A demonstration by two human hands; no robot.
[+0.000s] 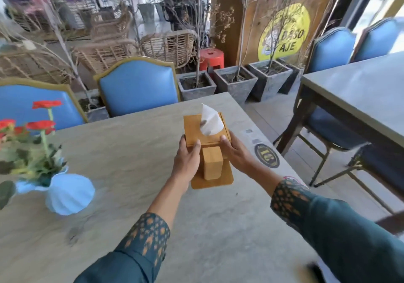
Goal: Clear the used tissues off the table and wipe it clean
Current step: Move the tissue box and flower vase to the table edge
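head view: both hands clasp a wooden tissue holder (207, 139) from either side, the left hand (185, 159) with its thumb on the lid's near edge, the right hand (235, 151) cupping the right wall. a clean tissue (209, 119) stands up from the slot, and a small wooden block (212, 162) rises from the holder's base plate between the wrists. no used tissues show anywhere on the table (131, 151); no cloth is in view either.

risk, as i judge it: the holder sits near the table's right edge, just beside a round sticker (266, 156), so a push rightward could tip it over the side. the lid looks like a separate piece; lifting by it alone might leave the body behind.

room: the broad bare stretch lies to the left and toward the camera, open for sliding the holder. a white vase (70, 193) of red flowers (41, 125) stands well apart at the left, bounding that sweep.
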